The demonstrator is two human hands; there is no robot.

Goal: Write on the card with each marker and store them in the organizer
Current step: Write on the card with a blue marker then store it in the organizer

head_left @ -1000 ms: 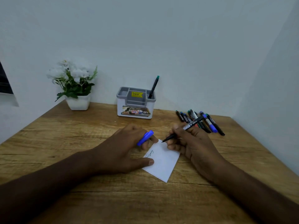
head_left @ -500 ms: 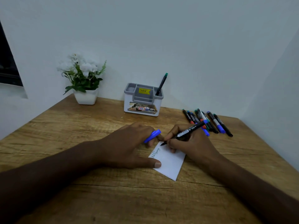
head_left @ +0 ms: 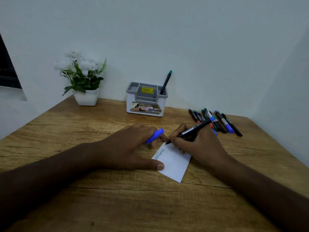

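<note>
While the right hand (head_left: 199, 143) pinches a black marker (head_left: 189, 131) near its tip, the nib rests at the far corner of the white card (head_left: 173, 163), which lies near the middle of the wooden counter (head_left: 100, 206). A line of script already runs along the card's left edge. That marker's long axis slopes from the nib at the near left up to its tail at the far right, over the knuckles. The left hand (head_left: 132, 148) holds the blue cap (head_left: 154, 136) in its curled fingers, and its thumb presses the card's left edge flat.

Thin and light, the card would likely slide or curl if not pinned, so the thumb's hold seems needed. Markers look slim, stiff and smooth; gripping low on the barrel gives control.

Further markers (head_left: 217, 121) lie bunched to the far right, mostly pointing near-right to far-left. One green-capped marker (head_left: 165, 82) stands tilted in the right compartment of the grey organizer (head_left: 145, 104) by the far wall.
</note>
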